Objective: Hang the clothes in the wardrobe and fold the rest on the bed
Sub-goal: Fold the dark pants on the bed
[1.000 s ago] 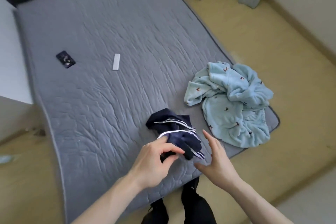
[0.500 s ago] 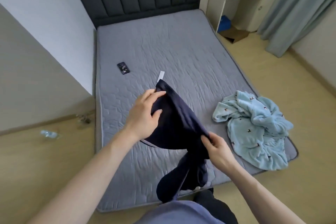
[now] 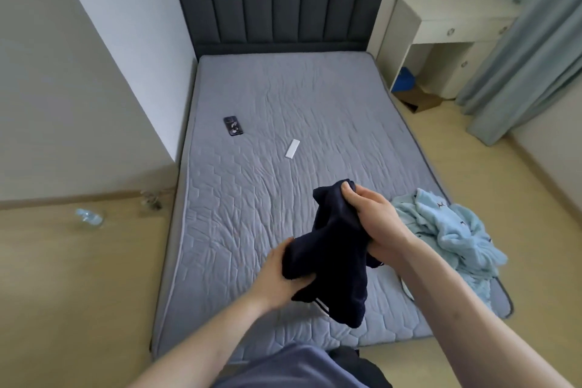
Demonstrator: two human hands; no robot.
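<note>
Both hands up over the grey quilted mattress [image 3: 252, 214] — left hand [image 3: 283, 274] and right hand [image 3: 374, 224] each with fingers curled tight round the bunched dark navy garment [image 3: 333, 255].

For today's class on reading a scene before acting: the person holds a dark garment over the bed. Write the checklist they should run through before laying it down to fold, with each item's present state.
1. Both hands hold the navy garment: ok; left hand grips its lower part, right hand the upper.
2. Garment spread flat: not ok; it is bunched and hangs between the hands.
3. Bare mattress below for laying down: ok.
4. Phone and white remote out of the way: ok, farther up the bed.
5. Light blue garment apart from the fold spot: ok, at the right edge.
6. Which side faces up: cannot tell.
</note>
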